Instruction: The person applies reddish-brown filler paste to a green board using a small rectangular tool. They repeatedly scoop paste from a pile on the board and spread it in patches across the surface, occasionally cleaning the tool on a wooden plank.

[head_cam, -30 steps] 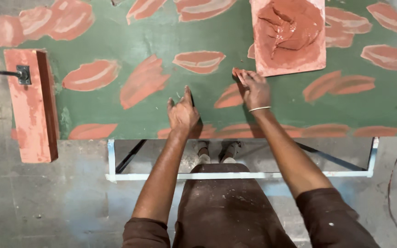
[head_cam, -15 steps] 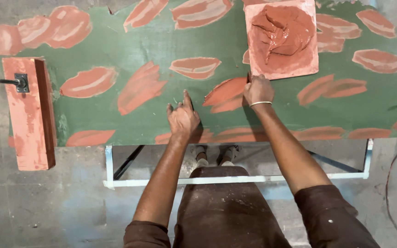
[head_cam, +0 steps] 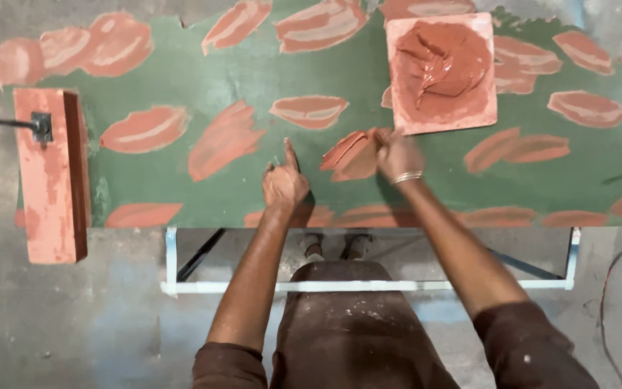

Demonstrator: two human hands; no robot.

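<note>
Clay point(head_cam: 440, 68), wet and reddish, heaps on its square slab just beyond the right hand point(head_cam: 396, 153), fingers curled empty; left hand point(head_cam: 284, 184) splayed flat on the desk point(head_cam: 253, 79).

Two hands point(head_cam: 284, 184), one clay-filled square mould point(head_cam: 442, 72), one wooden block point(head_cam: 52, 173).

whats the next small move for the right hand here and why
Probably a short reach up to the square slab heaped with wet red clay. The right hand rests on the green table just below the slab's lower left corner, over a clay smear, holding nothing that I can see. The left hand lies flat on the table, forefinger out.
</note>
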